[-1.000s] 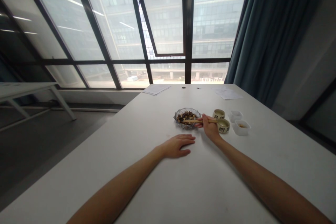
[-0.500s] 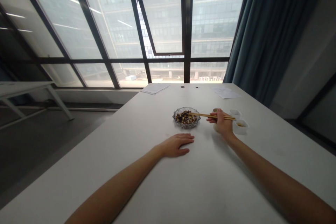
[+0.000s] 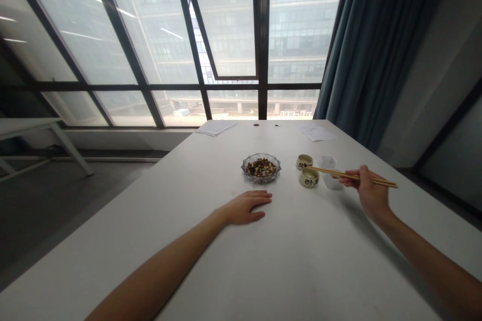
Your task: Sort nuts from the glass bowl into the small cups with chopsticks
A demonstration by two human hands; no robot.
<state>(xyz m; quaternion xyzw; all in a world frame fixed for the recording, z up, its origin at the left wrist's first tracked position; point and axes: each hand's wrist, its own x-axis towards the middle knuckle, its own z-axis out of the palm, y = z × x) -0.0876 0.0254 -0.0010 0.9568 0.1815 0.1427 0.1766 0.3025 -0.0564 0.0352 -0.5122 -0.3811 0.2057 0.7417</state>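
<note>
My right hand (image 3: 366, 186) grips a pair of wooden chopsticks (image 3: 350, 175), their tips over two small beige cups with dark lettering. The nearer cup (image 3: 309, 179) stands just in front of the farther cup (image 3: 302, 161). Whether the tips hold anything is too small to tell. Two whitish plastic containers stand beside the cups; the chopsticks and fingers partly cover the front container (image 3: 333, 183), and behind it is the back container (image 3: 327, 161). My left hand (image 3: 246, 207) lies flat on the table, near a scalloped glass bowl (image 3: 260, 177) of mixed dark and pale small pieces.
The white table (image 3: 278, 261) runs up toward the windows. Papers lie at its far left (image 3: 216, 128) and a paper sheet (image 3: 318, 133) at its far right. A second table (image 3: 28, 124) stands at left; a blue curtain (image 3: 354, 60) hangs at right.
My right hand has moved right with the chopsticks, whose tips have left the glass bowl and are now over the cups. The cups have come into clear view. My left hand stays on the table.
</note>
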